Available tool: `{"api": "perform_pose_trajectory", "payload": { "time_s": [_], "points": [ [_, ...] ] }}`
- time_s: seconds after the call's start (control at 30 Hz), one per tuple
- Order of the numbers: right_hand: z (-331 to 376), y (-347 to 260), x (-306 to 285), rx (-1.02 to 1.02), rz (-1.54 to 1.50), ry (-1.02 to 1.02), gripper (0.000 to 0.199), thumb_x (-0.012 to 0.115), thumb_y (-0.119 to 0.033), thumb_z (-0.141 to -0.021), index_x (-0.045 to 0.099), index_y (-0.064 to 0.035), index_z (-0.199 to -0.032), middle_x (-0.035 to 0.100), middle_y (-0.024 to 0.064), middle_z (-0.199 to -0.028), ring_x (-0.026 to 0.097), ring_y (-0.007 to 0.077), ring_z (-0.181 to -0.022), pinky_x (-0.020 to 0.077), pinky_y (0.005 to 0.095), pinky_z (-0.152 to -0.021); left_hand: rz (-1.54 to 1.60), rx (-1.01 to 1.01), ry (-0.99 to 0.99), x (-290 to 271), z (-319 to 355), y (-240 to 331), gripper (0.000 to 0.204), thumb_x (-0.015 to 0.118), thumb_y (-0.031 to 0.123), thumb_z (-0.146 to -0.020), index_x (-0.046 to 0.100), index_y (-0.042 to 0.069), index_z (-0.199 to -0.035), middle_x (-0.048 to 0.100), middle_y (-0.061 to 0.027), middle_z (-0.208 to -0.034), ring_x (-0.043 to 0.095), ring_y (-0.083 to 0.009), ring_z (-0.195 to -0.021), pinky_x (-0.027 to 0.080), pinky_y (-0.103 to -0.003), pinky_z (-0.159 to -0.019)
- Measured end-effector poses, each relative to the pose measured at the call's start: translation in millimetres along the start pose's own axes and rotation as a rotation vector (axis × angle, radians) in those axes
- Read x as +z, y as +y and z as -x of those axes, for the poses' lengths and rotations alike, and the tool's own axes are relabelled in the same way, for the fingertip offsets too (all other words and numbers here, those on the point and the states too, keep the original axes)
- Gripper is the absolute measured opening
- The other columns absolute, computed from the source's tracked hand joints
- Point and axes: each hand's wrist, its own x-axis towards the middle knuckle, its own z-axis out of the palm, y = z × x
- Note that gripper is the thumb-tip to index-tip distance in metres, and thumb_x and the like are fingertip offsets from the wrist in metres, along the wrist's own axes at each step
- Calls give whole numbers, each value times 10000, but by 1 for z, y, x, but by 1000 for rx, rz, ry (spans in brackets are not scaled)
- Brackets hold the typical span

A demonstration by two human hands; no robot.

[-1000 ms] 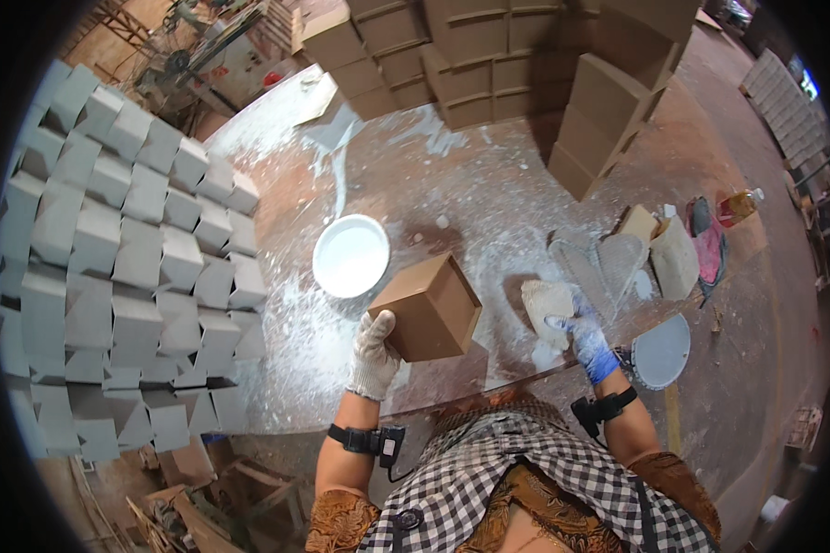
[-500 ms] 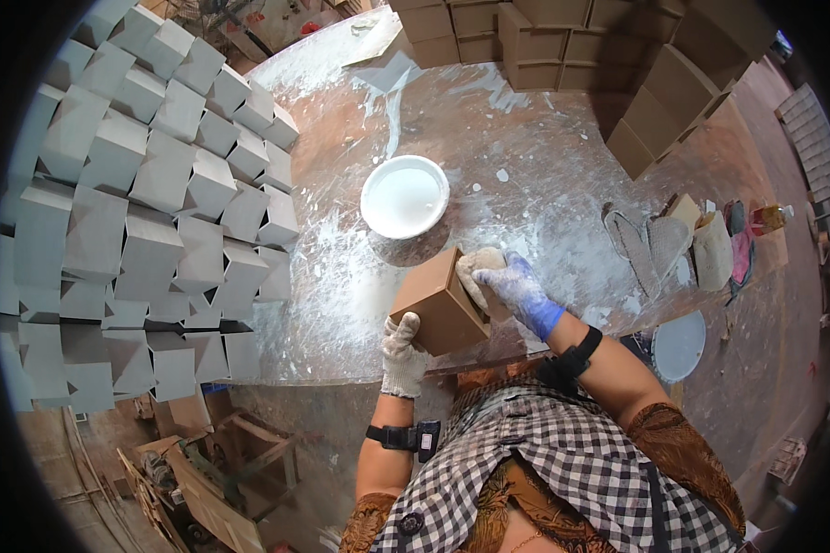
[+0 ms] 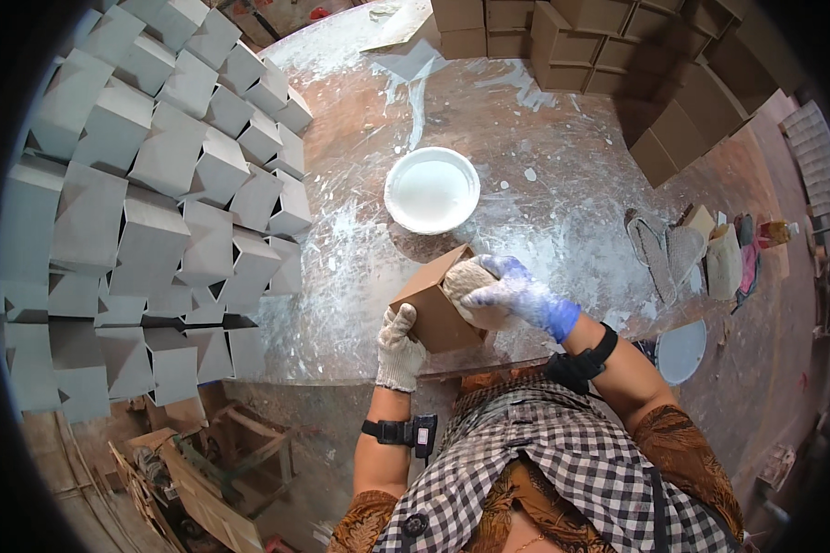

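Observation:
A brown clay block stands tilted at the near edge of the work table. My left hand, in a whitish glove, grips the block's near left side. My right hand, in a blue-stained glove, presses a pale sponge or cloth pad against the block's upper right face. A white bowl of white liquid sits on the table just beyond the block.
Grey-white coated blocks are stacked in rows at the left. Brown uncoated blocks are stacked at the back and right. Cloths and small items lie at the right. A round white lid sits low right.
My right hand came from the table's right side onto the block with the pad. The block was drawn closer to the table's near edge, and my head turned left.

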Motion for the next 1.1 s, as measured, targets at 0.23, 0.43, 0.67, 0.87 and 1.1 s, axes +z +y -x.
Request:
{"api": "perform_pose_trajectory", "payload": {
  "time_s": [0.23,0.43,0.67,0.87,1.1],
  "points": [
    [1,20,-6,207,-150,374,360,644,-85,-762,550,19,-1094,627,112,-968,604,172,-853,500,272,-726,107,-121,64,-1,-10,14,432,645,267,-833,484,9,-1141,567,-126,-1094,580,-252,-1007,517,-420,-860],
    [-37,-6,21,212,-554,276,320,639,-46,-753,554,-13,-1060,633,85,-883,615,181,-814,507,281,-700,63,-209,56,-1,-23,25,442,630,301,-840,488,16,-1147,580,-125,-1090,580,-258,-1017,522,-412,-854],
    [-68,-10,33,170,-63,263,406,701,-154,-709,580,-23,-1073,639,93,-962,611,177,-857,496,287,-760,152,-313,63,-16,-39,40,485,651,301,-819,497,19,-1183,574,-119,-1135,567,-264,-1040,495,-417,-899],
    [-74,-16,39,-31,166,7,516,713,-166,-658,565,-44,-1137,632,111,-1017,580,191,-954,455,318,-862,146,-360,12,-34,-45,47,483,642,311,-825,505,17,-1184,566,-118,-1157,561,-252,-1050,481,-410,-917],
    [-51,-17,21,-55,51,7,488,668,-110,-670,549,-33,-1137,606,96,-1041,568,189,-971,448,313,-875,27,-346,-51,-33,-48,52,498,627,359,-831,503,23,-1177,572,-109,-1134,568,-238,-1038,502,-401,-881]
  ]
}}
